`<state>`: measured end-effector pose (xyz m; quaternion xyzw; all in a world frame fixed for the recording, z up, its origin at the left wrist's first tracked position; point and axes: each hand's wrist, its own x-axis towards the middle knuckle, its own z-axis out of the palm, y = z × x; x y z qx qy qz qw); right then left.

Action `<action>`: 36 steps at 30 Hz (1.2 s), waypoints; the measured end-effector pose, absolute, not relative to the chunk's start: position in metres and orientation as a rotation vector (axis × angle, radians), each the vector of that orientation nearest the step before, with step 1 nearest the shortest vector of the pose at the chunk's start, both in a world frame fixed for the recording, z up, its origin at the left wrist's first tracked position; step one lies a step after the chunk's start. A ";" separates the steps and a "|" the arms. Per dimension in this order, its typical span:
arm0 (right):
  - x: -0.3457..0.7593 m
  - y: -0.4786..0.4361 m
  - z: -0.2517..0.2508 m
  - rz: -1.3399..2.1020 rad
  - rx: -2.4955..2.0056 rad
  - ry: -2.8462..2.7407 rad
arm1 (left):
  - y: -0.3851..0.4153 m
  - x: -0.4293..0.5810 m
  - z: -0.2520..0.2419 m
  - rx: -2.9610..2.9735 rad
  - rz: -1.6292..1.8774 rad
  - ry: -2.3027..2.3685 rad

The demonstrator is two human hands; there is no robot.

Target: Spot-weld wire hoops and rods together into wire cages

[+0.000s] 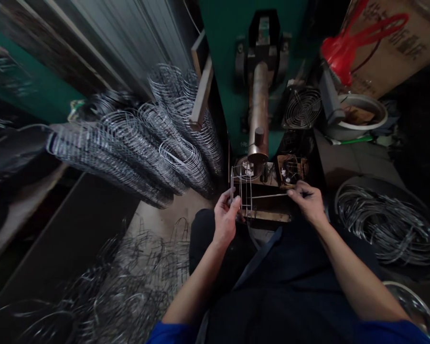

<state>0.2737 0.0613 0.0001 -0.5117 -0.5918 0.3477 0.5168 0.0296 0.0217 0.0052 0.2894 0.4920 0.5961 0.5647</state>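
My left hand (228,214) is closed around the side of a small wire frame (246,184), thumb toward me. The frame stands upright below the end of a thick metal cylinder (260,112) on the green machine. In my right hand (309,200) the fingers pinch the end of a thin straight metal rod (270,196). The rod runs level to the left and its far end meets the wire frame; whether it is joined there I cannot tell. Fingers of the left hand behind the frame are partly hidden.
Stacks of wire baskets (182,155) stand to the left. Loose bent wire pieces (136,282) lie on the floor. To the right are a basin of wire rings (387,224), a small fan (303,107), a white bowl (365,112) and a red plastic object (344,52).
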 end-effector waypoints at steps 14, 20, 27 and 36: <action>0.280 0.091 -0.014 0.813 -1.205 -1.487 | 0.044 0.036 -0.005 0.656 1.469 1.113; 0.285 0.102 -0.014 0.785 -1.189 -1.505 | 0.051 0.040 -0.003 0.640 1.469 1.093; 0.287 0.111 -0.011 0.785 -1.175 -1.511 | 0.062 0.045 -0.002 0.619 1.465 1.052; 0.288 0.119 -0.009 0.774 -1.192 -1.499 | 0.073 0.047 -0.001 0.610 1.464 1.032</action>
